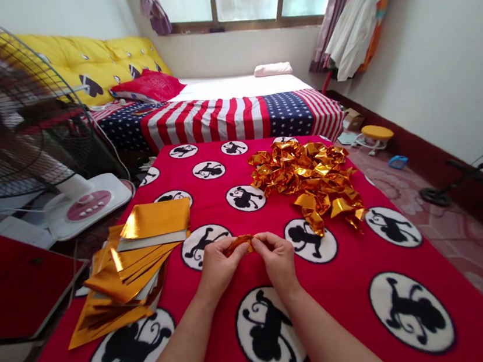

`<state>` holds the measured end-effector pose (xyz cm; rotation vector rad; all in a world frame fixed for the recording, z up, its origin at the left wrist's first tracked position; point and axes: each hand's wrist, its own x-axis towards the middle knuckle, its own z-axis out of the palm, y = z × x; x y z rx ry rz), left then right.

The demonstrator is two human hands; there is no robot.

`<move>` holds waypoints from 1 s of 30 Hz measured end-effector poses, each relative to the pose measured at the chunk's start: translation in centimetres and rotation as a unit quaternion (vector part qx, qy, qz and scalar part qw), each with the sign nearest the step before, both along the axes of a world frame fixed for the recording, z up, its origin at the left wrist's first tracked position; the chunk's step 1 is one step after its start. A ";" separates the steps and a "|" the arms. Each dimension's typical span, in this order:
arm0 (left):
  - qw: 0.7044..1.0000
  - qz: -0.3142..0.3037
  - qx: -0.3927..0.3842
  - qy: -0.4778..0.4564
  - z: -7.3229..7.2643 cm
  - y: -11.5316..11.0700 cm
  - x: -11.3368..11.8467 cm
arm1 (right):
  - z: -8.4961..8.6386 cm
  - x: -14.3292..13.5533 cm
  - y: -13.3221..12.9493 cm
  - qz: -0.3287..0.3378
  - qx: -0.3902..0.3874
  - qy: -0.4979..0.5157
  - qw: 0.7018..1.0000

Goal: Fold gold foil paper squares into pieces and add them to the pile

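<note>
Between both hands, low over the middle of the red cloth, is a small piece of folded gold paper (243,239). My left hand (219,264) pinches its left end between thumb and fingers. The right end is pinched by my right hand (278,257). Fingers cover much of the paper, so its exact shape is hard to see. To the left lies a loose stack of flat gold paper sheets (141,264), some showing a pale underside. A heap of folded gold paper pieces (306,176) sits beyond my right hand.
The table's red cloth (328,317) carries round monkey prints. An electric fan (80,195) stands at the left, beside a red board (12,285). Behind the table is a bed (216,119). A yellow stool (376,132) and a black-based stand (435,196) are on the right floor.
</note>
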<state>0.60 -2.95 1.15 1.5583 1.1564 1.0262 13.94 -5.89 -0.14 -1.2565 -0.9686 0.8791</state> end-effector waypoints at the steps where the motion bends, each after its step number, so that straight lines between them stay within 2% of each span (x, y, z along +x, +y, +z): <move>1: 1.000 0.005 -0.003 0.002 0.0 0.0 0.0 | 0.1 -0.1 0.0 0.000 -0.001 -0.007 1.000; 8: 0.998 0.054 -0.023 -0.022 0.1 0.1 -0.6 | 0.5 0.0 -0.1 0.005 -0.002 -0.029 1.000; 20: 0.997 0.076 -0.010 -0.034 -0.5 0.6 -1.3 | 0.3 0.4 -0.1 0.034 -0.010 -0.017 0.999; 26: 0.995 0.093 -0.023 -0.039 -0.9 0.8 -1.8 | 0.2 0.7 -0.2 -0.007 0.065 -0.082 0.995; 30: 0.993 0.104 -0.032 -0.041 -1.0 0.8 -1.9 | 0.5 0.8 -0.2 -0.008 0.098 -0.133 0.986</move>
